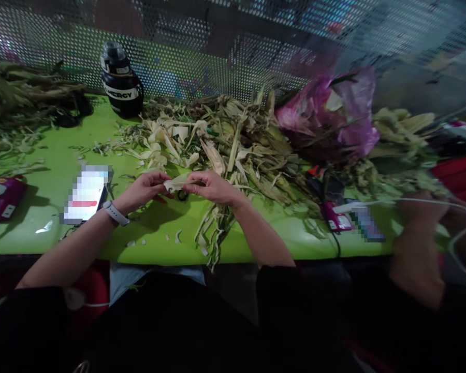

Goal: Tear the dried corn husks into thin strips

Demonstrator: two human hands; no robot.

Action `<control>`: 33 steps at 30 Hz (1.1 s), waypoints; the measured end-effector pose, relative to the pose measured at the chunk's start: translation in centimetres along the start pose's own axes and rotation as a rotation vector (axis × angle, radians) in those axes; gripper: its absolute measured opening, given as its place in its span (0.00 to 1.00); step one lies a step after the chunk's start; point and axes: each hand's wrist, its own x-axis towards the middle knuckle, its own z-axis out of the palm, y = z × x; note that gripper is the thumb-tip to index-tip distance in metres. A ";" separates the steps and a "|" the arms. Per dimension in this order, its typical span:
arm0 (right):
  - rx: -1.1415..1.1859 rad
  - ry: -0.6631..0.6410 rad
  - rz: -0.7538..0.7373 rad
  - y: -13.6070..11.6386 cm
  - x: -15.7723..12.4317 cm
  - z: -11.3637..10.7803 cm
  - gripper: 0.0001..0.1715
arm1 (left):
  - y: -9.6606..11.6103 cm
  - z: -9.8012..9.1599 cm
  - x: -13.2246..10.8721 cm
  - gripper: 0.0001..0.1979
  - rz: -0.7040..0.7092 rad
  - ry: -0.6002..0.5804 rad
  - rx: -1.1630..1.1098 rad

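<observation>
Over the green table (147, 243), both my hands meet at a pale strip of husk (174, 183). My left hand (149, 187), with a white band on its wrist, pinches the strip's left end. Fingers of my right hand (209, 187) are closed on its right part. A small dark ring-like thing shows just below the strip, and I cannot make out whether it touches a hand. Behind my hands lies a heap of dry husks (252, 140), and a bundle of husk strips (216, 233) hangs near the front edge.
A black bottle (122, 88) stands at the back before a perforated metal screen (171, 62). A phone (86, 194) lies left, near a purple device (8, 197). Rightward are a pink plastic bag (334, 119), another phone (367, 223), a white cable and another person's arms (419, 248).
</observation>
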 end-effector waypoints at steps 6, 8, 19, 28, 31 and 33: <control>-0.126 -0.028 0.111 -0.1 0.1 0.2 0.22 | -0.1 -0.1 -0.1 0.12 0.004 -0.041 -0.016; -0.183 -0.007 0.119 0.0 0.2 0.3 0.19 | -0.1 -0.1 -0.2 0.13 0.015 -0.065 -0.032; -0.240 -0.008 0.138 0.7 0.7 0.6 0.15 | 0.1 -0.3 -0.4 0.19 -0.018 -0.164 -0.065; -0.253 -0.027 0.187 0.6 1.0 1.4 0.16 | -1.0 -0.1 0.2 0.21 0.030 -0.122 0.050; -0.264 -0.002 0.200 0.9 0.8 0.5 0.17 | -0.8 -0.4 0.2 0.18 0.098 -0.080 0.110; -0.312 0.062 0.203 1.0 0.3 -0.6 0.16 | -0.5 -0.7 0.1 0.15 0.140 -0.059 0.186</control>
